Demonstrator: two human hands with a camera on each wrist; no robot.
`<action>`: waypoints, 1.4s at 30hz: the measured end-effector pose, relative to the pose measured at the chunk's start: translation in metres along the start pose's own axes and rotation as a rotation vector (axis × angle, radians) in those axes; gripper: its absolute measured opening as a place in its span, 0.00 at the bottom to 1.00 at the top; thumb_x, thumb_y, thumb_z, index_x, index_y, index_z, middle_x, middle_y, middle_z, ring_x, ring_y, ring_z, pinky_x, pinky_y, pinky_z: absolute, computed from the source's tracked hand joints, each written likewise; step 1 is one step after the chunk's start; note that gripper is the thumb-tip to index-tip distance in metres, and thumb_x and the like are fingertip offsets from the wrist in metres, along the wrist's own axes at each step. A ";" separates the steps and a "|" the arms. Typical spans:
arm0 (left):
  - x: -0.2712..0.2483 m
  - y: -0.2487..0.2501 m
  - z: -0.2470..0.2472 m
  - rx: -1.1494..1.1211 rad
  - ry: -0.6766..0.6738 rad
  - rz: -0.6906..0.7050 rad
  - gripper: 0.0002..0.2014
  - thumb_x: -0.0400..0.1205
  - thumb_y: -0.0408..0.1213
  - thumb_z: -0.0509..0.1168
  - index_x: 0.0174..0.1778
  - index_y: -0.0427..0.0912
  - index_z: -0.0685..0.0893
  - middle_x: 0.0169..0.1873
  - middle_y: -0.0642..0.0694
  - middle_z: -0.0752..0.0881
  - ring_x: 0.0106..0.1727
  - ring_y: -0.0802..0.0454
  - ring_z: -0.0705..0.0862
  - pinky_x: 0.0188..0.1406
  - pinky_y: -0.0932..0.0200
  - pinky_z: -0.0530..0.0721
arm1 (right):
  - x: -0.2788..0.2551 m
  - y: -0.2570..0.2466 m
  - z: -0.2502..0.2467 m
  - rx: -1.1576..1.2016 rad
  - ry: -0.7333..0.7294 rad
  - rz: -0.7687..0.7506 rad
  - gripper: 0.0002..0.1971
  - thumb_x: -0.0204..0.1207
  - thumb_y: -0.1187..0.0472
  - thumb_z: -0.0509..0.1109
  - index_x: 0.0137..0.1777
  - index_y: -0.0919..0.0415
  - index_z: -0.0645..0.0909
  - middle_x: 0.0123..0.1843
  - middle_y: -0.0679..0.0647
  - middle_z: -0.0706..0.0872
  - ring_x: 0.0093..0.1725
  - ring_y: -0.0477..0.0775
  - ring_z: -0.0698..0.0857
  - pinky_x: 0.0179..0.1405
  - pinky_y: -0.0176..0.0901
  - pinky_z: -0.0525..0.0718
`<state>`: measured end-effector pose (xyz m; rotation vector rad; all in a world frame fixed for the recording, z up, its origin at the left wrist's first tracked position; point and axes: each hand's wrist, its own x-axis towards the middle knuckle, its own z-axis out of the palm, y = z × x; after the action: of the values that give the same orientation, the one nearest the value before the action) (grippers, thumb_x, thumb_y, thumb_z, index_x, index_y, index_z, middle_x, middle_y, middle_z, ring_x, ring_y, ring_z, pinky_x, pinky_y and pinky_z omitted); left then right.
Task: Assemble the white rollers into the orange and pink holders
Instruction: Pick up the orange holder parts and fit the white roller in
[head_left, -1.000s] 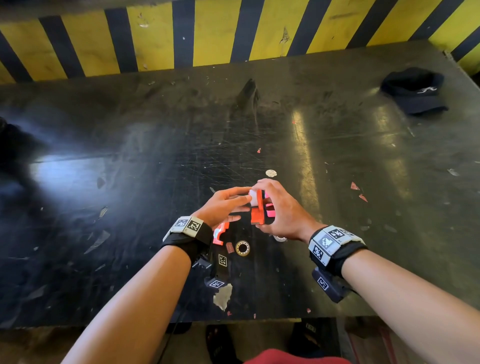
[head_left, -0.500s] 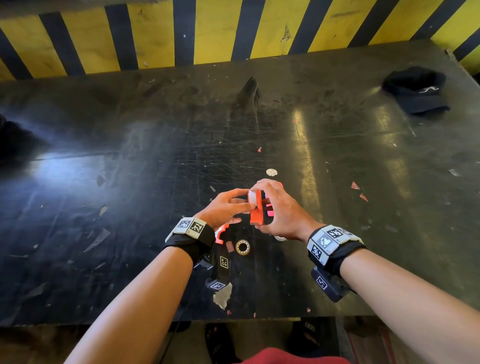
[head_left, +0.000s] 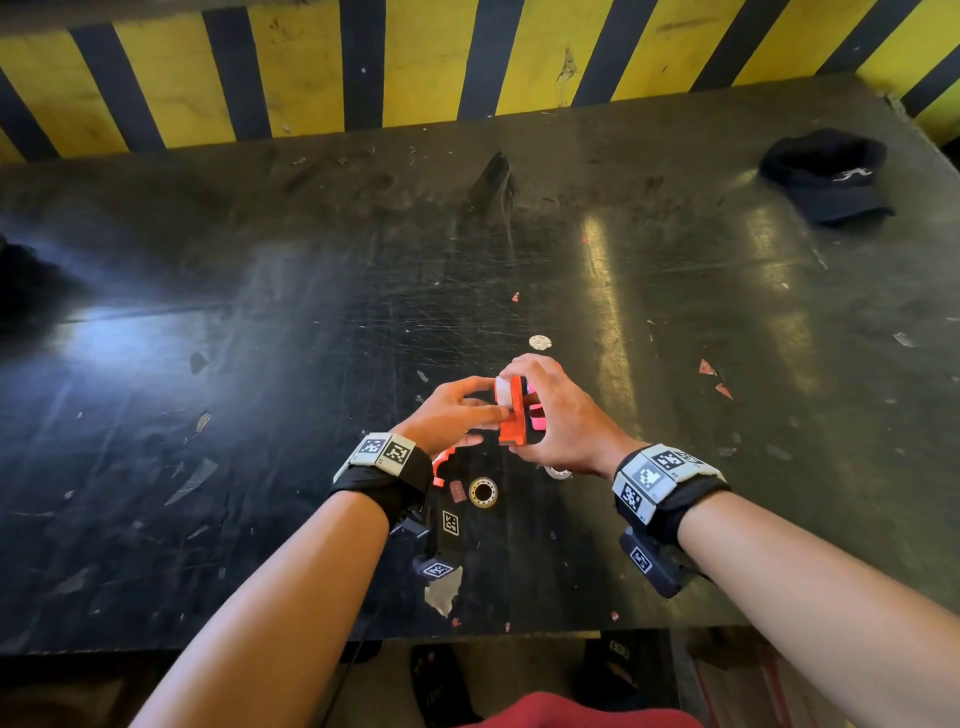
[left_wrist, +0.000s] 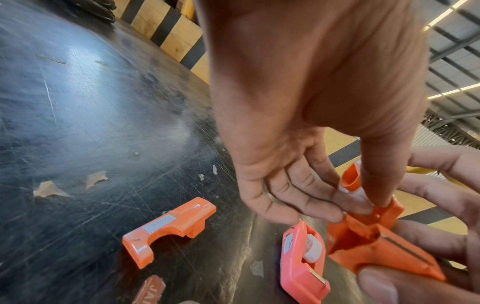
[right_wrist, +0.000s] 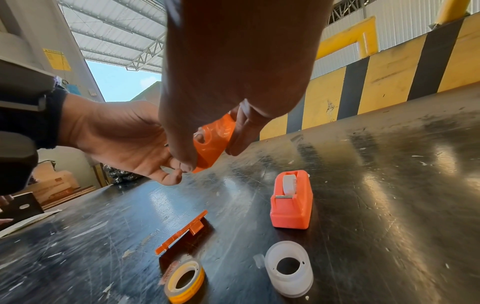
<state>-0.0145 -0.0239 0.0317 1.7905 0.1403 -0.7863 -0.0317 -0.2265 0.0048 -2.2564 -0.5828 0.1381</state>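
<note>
My right hand grips an orange holder upright, a little above the black table. In the right wrist view the thumb and fingers of my right hand clamp the orange holder from both sides. My left hand reaches in from the left and pinches the white roller at the holder's top. In the left wrist view, thumb and fingers of my left hand meet on the roller against the orange holder. A pink holder with a white roller in it stands on the table below.
An orange half shell lies on the table left of the hands. A loose white roller, a yellow tape roll and a flat orange piece lie near the front edge. A black cap sits far right before the striped barrier.
Both hands have stayed together over the same spot with the orange holder. The left fingers have closed in slightly on the roller.
</note>
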 end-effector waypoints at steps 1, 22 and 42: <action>0.000 0.000 0.000 0.000 -0.001 -0.001 0.19 0.85 0.37 0.72 0.72 0.51 0.80 0.58 0.38 0.91 0.63 0.42 0.90 0.74 0.34 0.82 | 0.000 0.000 0.000 -0.003 0.000 0.001 0.42 0.65 0.56 0.88 0.77 0.49 0.69 0.78 0.48 0.70 0.70 0.55 0.79 0.55 0.61 0.93; 0.002 -0.006 0.004 -0.292 0.132 0.038 0.16 0.82 0.30 0.73 0.65 0.40 0.82 0.55 0.39 0.90 0.54 0.48 0.92 0.51 0.56 0.89 | -0.010 0.007 -0.005 0.016 -0.092 0.148 0.51 0.63 0.47 0.87 0.84 0.44 0.61 0.77 0.48 0.74 0.67 0.55 0.84 0.66 0.62 0.88; 0.000 0.002 -0.002 0.513 0.234 0.329 0.26 0.74 0.32 0.81 0.68 0.47 0.87 0.60 0.47 0.84 0.52 0.58 0.89 0.44 0.77 0.83 | -0.006 0.007 -0.003 0.096 -0.046 0.133 0.51 0.62 0.49 0.89 0.83 0.48 0.67 0.73 0.39 0.72 0.69 0.52 0.82 0.63 0.56 0.90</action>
<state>-0.0123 -0.0229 0.0340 2.3119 -0.2195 -0.3911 -0.0340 -0.2353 0.0014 -2.2030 -0.4406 0.2798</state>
